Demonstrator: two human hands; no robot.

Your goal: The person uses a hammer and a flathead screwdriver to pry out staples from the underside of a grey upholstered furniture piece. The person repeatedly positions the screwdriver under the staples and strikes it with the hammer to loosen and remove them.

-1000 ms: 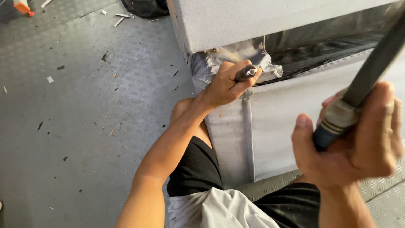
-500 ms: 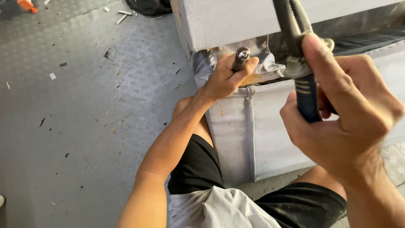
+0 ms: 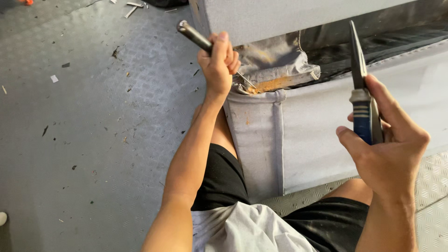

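Note:
My left hand [image 3: 218, 63] grips a thin screwdriver-like tool [image 3: 195, 37] by its dark metal handle. Its fine tip pokes under the torn grey fabric [image 3: 275, 65] at the corner of an upholstered grey furniture piece [image 3: 326, 121], where a rusty orange strip shows. My right hand [image 3: 387, 149] holds long-nose pliers [image 3: 361, 93] with blue handles, jaws closed and pointing up, a little right of the torn corner and apart from it. The pliers' jaws hold nothing that I can see.
I sit on a grey textured floor [image 3: 93, 140] strewn with small scraps and staples. My bare knee [image 3: 221, 135] presses against the furniture's corner. A black fabric lining [image 3: 387, 35] shows behind the loosened cover. Debris [image 3: 133, 7] lies at the top edge.
My left hand has tilted the tool so its handle points up-left and its tip digs under the fabric. My right hand has dropped lower and right, taking the pliers off the corner.

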